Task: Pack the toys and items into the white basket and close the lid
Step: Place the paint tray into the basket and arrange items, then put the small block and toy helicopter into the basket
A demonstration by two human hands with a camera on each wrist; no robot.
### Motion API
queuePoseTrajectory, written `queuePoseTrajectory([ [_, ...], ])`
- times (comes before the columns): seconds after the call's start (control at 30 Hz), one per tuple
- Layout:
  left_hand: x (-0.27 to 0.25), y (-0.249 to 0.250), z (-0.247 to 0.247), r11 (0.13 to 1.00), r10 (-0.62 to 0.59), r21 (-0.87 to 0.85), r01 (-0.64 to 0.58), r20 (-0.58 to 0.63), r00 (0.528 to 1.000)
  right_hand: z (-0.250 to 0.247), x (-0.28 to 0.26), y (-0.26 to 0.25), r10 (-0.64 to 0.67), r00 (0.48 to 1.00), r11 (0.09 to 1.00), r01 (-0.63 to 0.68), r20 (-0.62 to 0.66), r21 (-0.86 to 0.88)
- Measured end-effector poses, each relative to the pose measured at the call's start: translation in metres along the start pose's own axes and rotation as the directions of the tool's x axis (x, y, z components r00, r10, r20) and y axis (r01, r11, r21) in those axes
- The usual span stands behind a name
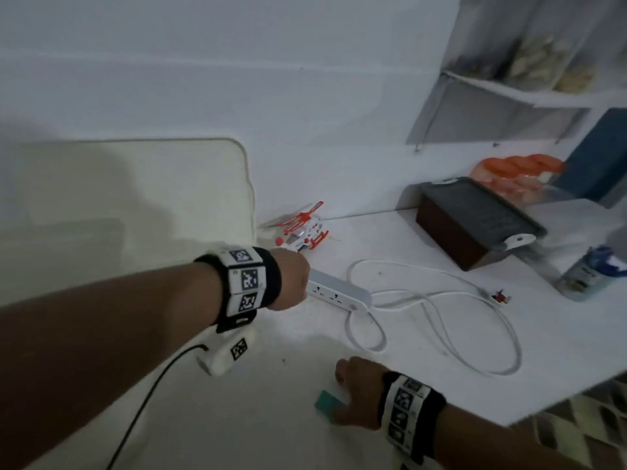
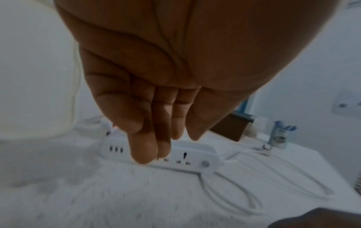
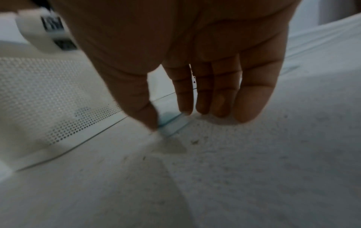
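Nearest in: right hand [image 1: 359,391] low over the white speckled bench [image 1: 424,385], thumb and forefinger reaching either side of a small flat teal card [image 1: 327,404]; contact blurred, so grip or near-miss cannot be told. Just left of it, perforated wall of the white plastic basket [image 3: 48,100], very close — a short carry leftward, by judgement.

Further out: left hand [image 2: 148,123] with straight, loose fingers, holding nothing, fingertips [image 2: 142,155] hovering at the near end of a long white plastic power strip [image 1: 339,293]. Long axis running left to right and slightly toward the camera; white cable [image 1: 475,334] looped well out to the right. Left hand clearly the nearer one.

Just behind the strip: small red-and-white toy helicopter [image 1: 302,228] against the white wall [image 1: 305,113]. Far right: dark brown box with grey lid [image 1: 475,218], blue-capped bottle [image 1: 590,269], wire shelf [image 1: 509,93] above. Basket's cream top [image 1: 129,198] filling the left. Dim, blurry light.
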State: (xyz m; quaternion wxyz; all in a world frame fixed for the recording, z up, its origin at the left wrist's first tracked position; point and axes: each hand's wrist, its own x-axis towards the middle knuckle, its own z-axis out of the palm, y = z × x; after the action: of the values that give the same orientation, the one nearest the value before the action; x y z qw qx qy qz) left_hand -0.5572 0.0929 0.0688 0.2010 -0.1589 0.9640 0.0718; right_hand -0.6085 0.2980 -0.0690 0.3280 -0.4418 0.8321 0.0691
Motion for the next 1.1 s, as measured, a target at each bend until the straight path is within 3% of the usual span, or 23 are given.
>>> queuePoseTrajectory([
  [0.13, 0.058, 0.016, 0.057, 0.993, -0.115, 0.040, 0.111, 0.117, 0.986, 0.005, 0.004, 0.017, -0.060, 0.998, 0.997, 0.062, -0.026, 0.047],
  [0.27, 0.060, 0.023, 0.090, 0.986, -0.151, -0.043, 0.161, 0.180, 0.972, 0.005, 0.008, 0.031, -0.114, 0.993, 0.993, 0.114, -0.031, 0.020],
  [0.4, 0.017, 0.009, 0.093, 0.949, -0.198, -0.255, 0.187, -0.016, 0.980, -0.013, 0.010, 0.045, -0.127, 0.982, 0.983, 0.144, -0.141, 0.118],
  [0.5, -0.053, -0.001, 0.069, 0.915, -0.216, -0.387, 0.111, -0.241, 0.946, -0.044, 0.015, 0.043, -0.143, 0.943, 0.969, 0.195, -0.301, 0.149],
  [0.63, -0.154, -0.032, 0.040, 0.812, -0.414, -0.571, 0.120, -0.420, 0.808, -0.105, 0.022, 0.002, -0.209, 0.857, 0.938, 0.312, -0.472, 0.151],
  [0.73, -0.226, -0.091, 0.035, 0.682, -0.625, -0.708, 0.182, -0.435, 0.648, -0.156, 0.019, -0.050, -0.326, 0.760, 0.884, 0.455, -0.563, 0.102],
  [0.87, -0.305, -0.206, 0.051, 0.634, -0.769, -0.667, 0.392, -0.486, 0.416, -0.206, 0.010, -0.139, -0.483, 0.665, 0.801, 0.598, -0.569, 0.019],
  [0.93, -0.338, -0.266, 0.062, 0.551, -0.833, -0.616, 0.563, -0.451, 0.321, -0.220, 0.006, -0.188, -0.537, 0.645, 0.767, 0.641, -0.544, 0.002],
  [1.0, -0.364, -0.324, 0.077, 0.396, -0.911, -0.574, 0.717, -0.340, 0.231, -0.226, 0.004, -0.236, -0.588, 0.620, 0.734, 0.679, -0.520, -0.020],
  [1.07, -0.379, -0.370, 0.095, 0.260, -0.965, -0.553, 0.792, -0.175, 0.195, -0.224, 0.006, -0.283, -0.637, 0.615, 0.714, 0.698, -0.465, -0.054],
  [1.1, -0.382, -0.387, 0.104, 0.231, -0.972, -0.546, 0.805, -0.093, 0.216, -0.222, 0.009, -0.306, -0.655, 0.619, 0.710, 0.701, -0.433, -0.072],
])
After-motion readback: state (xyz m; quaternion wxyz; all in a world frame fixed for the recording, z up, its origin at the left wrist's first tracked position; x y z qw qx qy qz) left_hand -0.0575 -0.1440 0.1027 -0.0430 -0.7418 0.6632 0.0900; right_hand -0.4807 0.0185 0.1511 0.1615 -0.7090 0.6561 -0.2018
